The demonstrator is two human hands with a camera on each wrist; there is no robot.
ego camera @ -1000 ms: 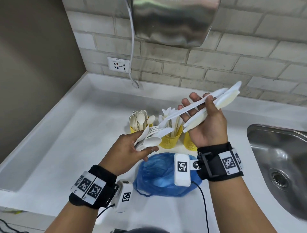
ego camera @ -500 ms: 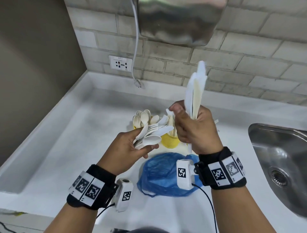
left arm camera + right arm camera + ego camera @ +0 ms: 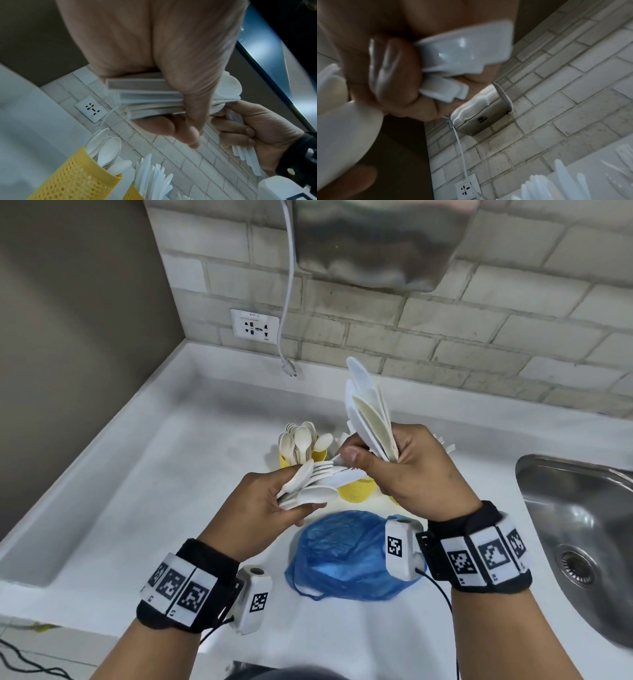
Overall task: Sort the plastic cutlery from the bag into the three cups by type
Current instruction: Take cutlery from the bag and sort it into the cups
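I see the greatest risk in the mixed bundle (image 3: pixel 315 484) held by my left hand (image 3: pixel 260 508): spoons, forks and at least one knife lie fanned and loosely stacked above the desk (image 3: pixel 144 474). If I draw out one piece, I judge its neighbours may slide with it and drop onto the desk or the blue bag (image 3: pixel 346 556) beneath.

The second risk is the sheaf of knives (image 3: pixel 368 412) standing upright in my right hand (image 3: pixel 424 474). That hand already carries a full load while its thumb and forefinger reach for the next piece; a loosened grip could spill the sheaf, or a fork could be taken in among the knives by mistake.

A smaller risk: both hands work directly over the yellow cups (image 3: pixel 356 489), so a stray wrist could tip one.

Left fingers (image 3: pixel 188 108): curled closed around the handles of the bundle, thumb pressing across them. Right fingers (image 3: pixel 240 129): wrapped tight round the knife handles, with the thumb (image 3: pixel 356 457) touching the tip of a knife that juts from the left bundle.

Sorted spoons (image 3: pixel 301 440) stand in the leftmost cup; the middle cup holds knives in the left wrist view; the third is mostly hidden behind my right hand.
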